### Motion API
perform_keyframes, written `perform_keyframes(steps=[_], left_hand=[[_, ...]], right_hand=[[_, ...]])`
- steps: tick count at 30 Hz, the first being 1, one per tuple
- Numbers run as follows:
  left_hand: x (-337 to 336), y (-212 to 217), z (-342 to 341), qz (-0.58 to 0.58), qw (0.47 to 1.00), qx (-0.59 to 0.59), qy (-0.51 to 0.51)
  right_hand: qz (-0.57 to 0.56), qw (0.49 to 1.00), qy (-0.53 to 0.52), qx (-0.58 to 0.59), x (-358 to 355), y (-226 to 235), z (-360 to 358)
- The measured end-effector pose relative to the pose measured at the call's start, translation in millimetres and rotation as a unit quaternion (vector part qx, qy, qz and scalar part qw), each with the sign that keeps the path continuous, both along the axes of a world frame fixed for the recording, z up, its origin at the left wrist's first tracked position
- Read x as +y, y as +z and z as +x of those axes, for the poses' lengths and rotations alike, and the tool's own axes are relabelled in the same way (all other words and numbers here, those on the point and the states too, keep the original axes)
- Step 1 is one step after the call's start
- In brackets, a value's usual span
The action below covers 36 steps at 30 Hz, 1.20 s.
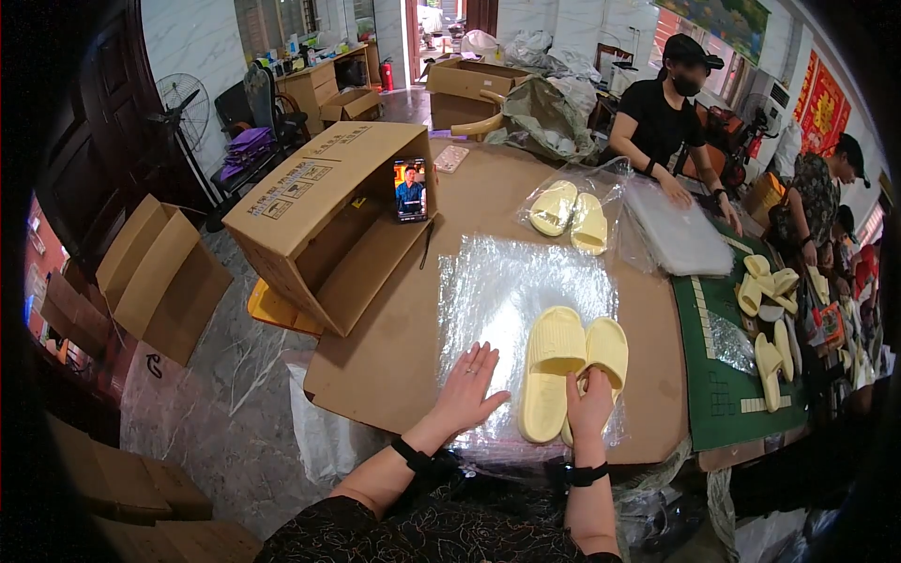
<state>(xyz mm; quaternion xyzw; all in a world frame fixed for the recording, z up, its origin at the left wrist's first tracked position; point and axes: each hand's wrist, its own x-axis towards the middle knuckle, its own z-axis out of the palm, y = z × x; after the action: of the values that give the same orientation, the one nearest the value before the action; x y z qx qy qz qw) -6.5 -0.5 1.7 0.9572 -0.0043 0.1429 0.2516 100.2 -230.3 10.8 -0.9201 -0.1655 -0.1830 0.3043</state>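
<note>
A pair of pale yellow slippers lies side by side on a stack of clear plastic bags (483, 291) in front of me. My right hand (590, 405) grips the right slipper (608, 349), its fingers tucked under the strap. Touching it is the left slipper (544, 375), whose toe points away from me. My left hand (469, 387) rests flat on the plastic with fingers spread, a ring on one of them and no object held. Farther back, another yellow pair (569, 216) sits in a clear bag.
An open cardboard box (324, 202) stands at the table's left, a phone (409, 190) upright at its edge. A co-worker (668, 122) handles stacked clear bags (680, 225) at the far right. More yellow slippers (770, 361) lie on a green mat (704, 399).
</note>
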Motion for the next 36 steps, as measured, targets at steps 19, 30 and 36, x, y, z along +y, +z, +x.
perform_keyframes(steps=[19,30,36], left_hand=[[0.7,-2.5,1.4,-0.003,1.0,0.001,-0.004],[0.0,0.0,0.1,-0.002,1.0,0.002,-0.002],[0.3,1.2,0.1,-0.007,1.0,0.008,-0.004]], right_hand=[[0.006,1.0,0.005,0.008,0.1,3.1,-1.4],[-0.005,1.0,-0.002,0.004,-0.5,0.6,-0.7],[0.001,1.0,0.005,-0.019,-0.2,-1.0,-0.5]])
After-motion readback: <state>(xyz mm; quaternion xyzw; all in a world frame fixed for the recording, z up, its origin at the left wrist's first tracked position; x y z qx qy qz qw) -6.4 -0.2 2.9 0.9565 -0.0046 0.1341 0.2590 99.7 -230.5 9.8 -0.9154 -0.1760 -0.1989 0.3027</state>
